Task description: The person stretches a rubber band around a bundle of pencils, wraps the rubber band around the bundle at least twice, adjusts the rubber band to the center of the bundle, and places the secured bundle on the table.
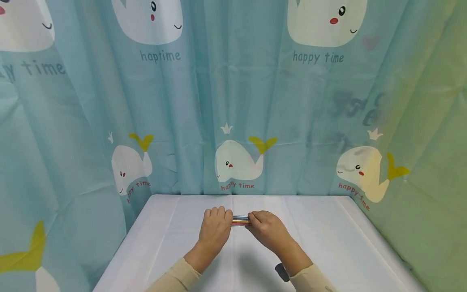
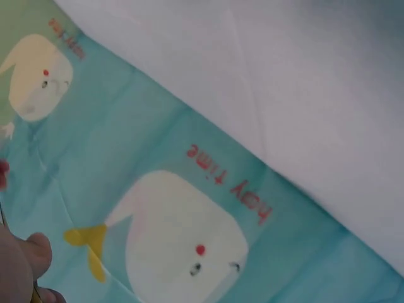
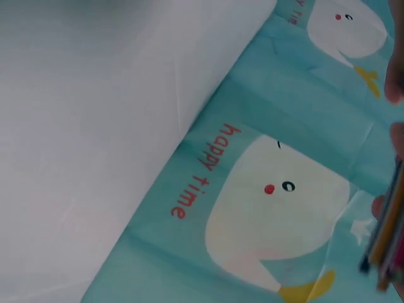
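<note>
A bundle of thin coloured pencils (image 1: 240, 220), with blue, yellow and red among them, lies level between the two hands above the white table. Its left end is gripped by the left hand (image 1: 216, 227), fingers curled over it. The right hand (image 1: 268, 229) holds the other end between thumb and fingers. In the right wrist view several pencils (image 3: 386, 233) show at the right edge, their ends pointing down and blurred. Only part of the left hand (image 2: 25, 259) enters the left wrist view, at the lower left corner. Both palms hide most of the bundle's length.
The white table (image 1: 164, 243) stretches out under the hands, with their shadows on it. A blue-green curtain (image 1: 189, 162) printed with whales hangs at its back edge and along both sides. A small dark object (image 1: 282, 272) shows by the right wrist.
</note>
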{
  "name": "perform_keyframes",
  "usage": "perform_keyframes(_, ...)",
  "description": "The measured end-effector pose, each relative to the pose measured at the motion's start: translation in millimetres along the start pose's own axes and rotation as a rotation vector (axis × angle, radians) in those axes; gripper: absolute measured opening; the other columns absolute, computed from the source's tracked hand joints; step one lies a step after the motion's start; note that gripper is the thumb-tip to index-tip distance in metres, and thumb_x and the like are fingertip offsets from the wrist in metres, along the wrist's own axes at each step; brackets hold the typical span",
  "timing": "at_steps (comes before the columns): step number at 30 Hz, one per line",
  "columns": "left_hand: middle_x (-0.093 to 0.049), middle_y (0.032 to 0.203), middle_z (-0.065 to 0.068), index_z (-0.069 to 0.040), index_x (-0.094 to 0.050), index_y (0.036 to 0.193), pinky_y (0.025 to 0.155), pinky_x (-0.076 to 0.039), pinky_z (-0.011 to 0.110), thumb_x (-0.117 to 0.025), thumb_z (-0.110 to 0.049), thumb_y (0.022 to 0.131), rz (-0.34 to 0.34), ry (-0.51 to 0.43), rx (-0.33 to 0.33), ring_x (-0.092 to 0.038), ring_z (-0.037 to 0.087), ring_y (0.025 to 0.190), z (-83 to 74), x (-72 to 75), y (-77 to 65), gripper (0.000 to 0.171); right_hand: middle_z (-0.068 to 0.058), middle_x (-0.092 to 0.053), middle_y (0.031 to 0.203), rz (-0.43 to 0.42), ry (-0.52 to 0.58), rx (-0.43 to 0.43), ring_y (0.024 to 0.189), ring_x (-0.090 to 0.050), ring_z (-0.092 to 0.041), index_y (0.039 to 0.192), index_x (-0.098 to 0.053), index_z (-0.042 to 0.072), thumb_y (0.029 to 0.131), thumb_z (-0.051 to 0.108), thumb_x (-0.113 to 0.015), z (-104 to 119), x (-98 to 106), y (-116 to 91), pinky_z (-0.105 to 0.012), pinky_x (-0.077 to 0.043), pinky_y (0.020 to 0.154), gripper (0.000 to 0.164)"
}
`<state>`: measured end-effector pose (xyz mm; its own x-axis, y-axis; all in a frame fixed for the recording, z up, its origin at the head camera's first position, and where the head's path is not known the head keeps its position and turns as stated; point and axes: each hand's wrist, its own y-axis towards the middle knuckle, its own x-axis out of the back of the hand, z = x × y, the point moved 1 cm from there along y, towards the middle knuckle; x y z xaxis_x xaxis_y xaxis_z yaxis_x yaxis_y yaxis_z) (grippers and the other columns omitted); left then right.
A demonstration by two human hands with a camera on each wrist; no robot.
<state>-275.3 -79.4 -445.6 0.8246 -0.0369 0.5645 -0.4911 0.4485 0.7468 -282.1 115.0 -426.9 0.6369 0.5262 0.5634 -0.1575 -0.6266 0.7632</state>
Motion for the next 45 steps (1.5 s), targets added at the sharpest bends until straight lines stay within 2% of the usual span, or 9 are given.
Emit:
perform_keyframes(6, -0.041, 0.066, 0.003, -0.013, -0.049, 0.076, 0.056, -0.033, 0.033, -0.052, -0.014, 0.085, -0.017, -0.005, -0.013, -0.043, 0.021, 0.057, -7.1, -1.6, -2.0, 0.009, -0.006, -0.071, 0.09, 0.052, 0.003, -0.002, 0.078, -0.069, -0.017, 0.097, -0.07, 0.0, 0.065, 0.022, -0.09, 9, -8, 4, -0.028, -0.054, 0.074, 0.043)
perform_keyframes(9, -0.043, 0.067, 0.004, -0.012, -0.05, 0.079, 0.057, -0.033, 0.033, -0.059, -0.014, 0.083, -0.005, -0.008, -0.006, -0.044, 0.021, 0.059, -1.5, -2.4, -5.7, 0.01, -0.008, -0.072, 0.098, 0.076, 0.002, 0.003, 0.085, -0.07, -0.018, 0.105, -0.07, -0.001, 0.067, 0.026, -0.089, 9, -8, 3, -0.029, -0.054, 0.079, 0.05)
perform_keyframes(13, -0.042, 0.068, 0.005, -0.011, -0.05, 0.081, 0.058, -0.033, 0.034, -0.074, -0.015, 0.076, 0.032, 0.002, 0.016, -0.044, 0.023, 0.061, 10.6, -2.0, -10.5, 0.025, -0.007, -0.072, 0.099, 0.041, -0.011, 0.002, 0.086, -0.07, -0.018, 0.106, -0.07, -0.001, 0.067, 0.018, -0.088, 2, -1, -3, -0.03, -0.053, 0.083, 0.047)
perform_keyframes(18, -0.04, 0.066, 0.005, -0.011, -0.048, 0.078, 0.057, -0.03, 0.033, -0.072, -0.016, 0.078, 0.025, -0.001, -0.01, -0.042, 0.022, 0.059, 15.5, 0.4, -9.9, 0.025, -0.006, -0.072, 0.091, 0.003, -0.035, 0.018, 0.079, -0.07, -0.017, 0.1, -0.07, 0.0, 0.066, 0.011, -0.088, -4, 5, -10, -0.032, -0.054, 0.081, 0.04)
perform_keyframes(25, -0.04, 0.067, 0.004, -0.013, -0.047, 0.079, 0.059, -0.031, 0.034, -0.065, -0.017, 0.084, 0.055, 0.014, -0.005, -0.043, 0.022, 0.06, 4.2, 6.5, -2.0, 0.018, -0.004, -0.07, 0.087, -0.012, -0.026, 0.03, 0.074, -0.067, -0.017, 0.092, -0.072, 0.001, 0.064, 0.013, -0.088, -2, 3, -2, -0.028, -0.054, 0.073, 0.034)
perform_keyframes(33, -0.039, 0.066, 0.002, -0.013, -0.048, 0.08, 0.057, -0.031, 0.032, -0.065, -0.023, 0.084, 0.066, 0.014, -0.066, -0.041, 0.018, 0.057, -13.7, 7.6, -5.2, 0.02, -0.003, -0.071, 0.087, 0.028, 0.031, 0.049, 0.076, -0.068, -0.015, 0.094, -0.072, 0.001, 0.065, 0.022, -0.09, 16, -2, 5, -0.029, -0.054, 0.076, 0.04)
perform_keyframes(36, -0.041, 0.067, 0.003, -0.013, -0.049, 0.081, 0.057, -0.032, 0.032, -0.066, -0.021, 0.082, 0.065, 0.029, -0.049, -0.044, 0.019, 0.058, -9.9, 7.6, -7.1, 0.019, -0.006, -0.072, 0.095, 0.058, 0.043, 0.024, 0.082, -0.069, -0.016, 0.102, -0.071, 0.0, 0.067, 0.025, -0.089, 17, -3, 3, -0.031, -0.053, 0.081, 0.046)
perform_keyframes(41, -0.044, 0.069, 0.004, -0.012, -0.05, 0.082, 0.058, -0.033, 0.033, -0.073, -0.019, 0.078, 0.049, 0.021, -0.012, -0.046, 0.021, 0.061, 1.3, 6.5, -5.4, 0.024, -0.01, -0.073, 0.097, 0.009, 0.016, -0.014, 0.084, -0.071, -0.02, 0.102, -0.07, -0.003, 0.065, 0.018, -0.09, 6, 2, -2, -0.033, -0.054, 0.08, 0.047)
perform_keyframes(45, -0.042, 0.067, 0.005, -0.012, -0.049, 0.079, 0.058, -0.033, 0.034, -0.064, -0.014, 0.082, 0.025, 0.007, 0.009, -0.045, 0.022, 0.06, 5.1, 4.7, -4.3, 0.016, -0.007, -0.072, 0.09, -0.027, 0.006, -0.014, 0.077, -0.07, -0.018, 0.096, -0.07, -0.001, 0.063, 0.01, -0.089, 2, 3, -1, -0.034, -0.055, 0.077, 0.039)
